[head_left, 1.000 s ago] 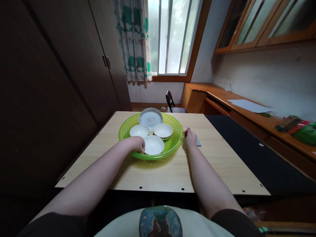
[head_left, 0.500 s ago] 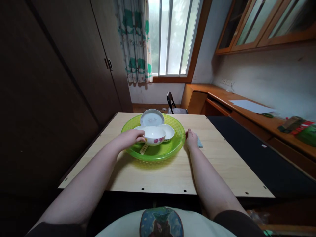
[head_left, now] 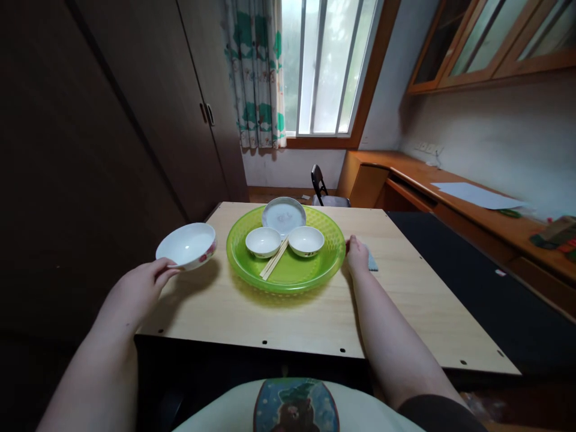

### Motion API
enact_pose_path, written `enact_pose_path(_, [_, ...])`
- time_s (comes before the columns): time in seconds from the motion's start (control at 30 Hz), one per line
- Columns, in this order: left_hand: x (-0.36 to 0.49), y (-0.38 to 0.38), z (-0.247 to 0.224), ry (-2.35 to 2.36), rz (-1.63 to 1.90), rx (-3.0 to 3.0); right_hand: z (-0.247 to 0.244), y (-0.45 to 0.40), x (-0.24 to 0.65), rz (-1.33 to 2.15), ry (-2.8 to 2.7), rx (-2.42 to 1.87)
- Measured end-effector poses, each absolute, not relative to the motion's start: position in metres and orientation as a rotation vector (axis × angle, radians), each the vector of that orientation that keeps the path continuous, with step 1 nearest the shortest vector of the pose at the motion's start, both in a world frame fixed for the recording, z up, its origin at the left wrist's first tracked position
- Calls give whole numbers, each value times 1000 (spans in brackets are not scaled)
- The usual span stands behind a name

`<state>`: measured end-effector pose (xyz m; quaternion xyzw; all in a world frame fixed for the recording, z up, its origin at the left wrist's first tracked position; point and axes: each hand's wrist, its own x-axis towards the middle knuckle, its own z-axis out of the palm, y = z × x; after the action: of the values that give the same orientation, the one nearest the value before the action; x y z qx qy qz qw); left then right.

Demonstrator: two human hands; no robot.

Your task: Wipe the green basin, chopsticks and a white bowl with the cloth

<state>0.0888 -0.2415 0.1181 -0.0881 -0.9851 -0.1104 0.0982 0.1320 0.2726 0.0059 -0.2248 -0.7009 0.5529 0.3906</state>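
Observation:
My left hand (head_left: 143, 285) pinches the near rim of a large white bowl (head_left: 186, 245) with pink flowers, held above the table's left side. My right hand (head_left: 357, 252) is closed at the right rim of a green plastic basket (head_left: 288, 287), its fingertips partly hidden. Inside the basket sit two small white bowls, a left one (head_left: 263, 241) and a right one (head_left: 306, 241). Between them lie wooden chopsticks (head_left: 274, 259), slanting toward me. A white plate (head_left: 284, 216) leans upright against the basket's back.
The basket stands on a light wooden table (head_left: 288, 324). A blue-grey cloth (head_left: 372, 261) lies beside my right hand. A dark wardrobe (head_left: 135, 120) rises on the left, a chair (head_left: 321, 189) stands behind the table, and a brown desk (head_left: 391, 165) runs along the right.
My left hand has lifted the large flowered bowl out of the basket and carried it left. The small bowls and chopsticks now show fully. My right hand stays at the basket's rim.

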Motion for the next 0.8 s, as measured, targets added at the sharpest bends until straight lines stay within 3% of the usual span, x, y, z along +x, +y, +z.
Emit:
enact_pose_path(0.17, [83,-244,74,-2973,-187,-280,16,265,137,1386,-1824,-584])
enact_pose_path(0.37, [81,-228,46,-2975,-290,-355,18,265,138,1367,-1838,-600])
enact_pose_path(0.6, [81,-221,44,-3038,-395,-346,18,264,138,1395,-1803,-613])
enact_pose_path(0.8, [74,-226,67,-3222,-264,-389,13,268,136,1375,-1816,-598])
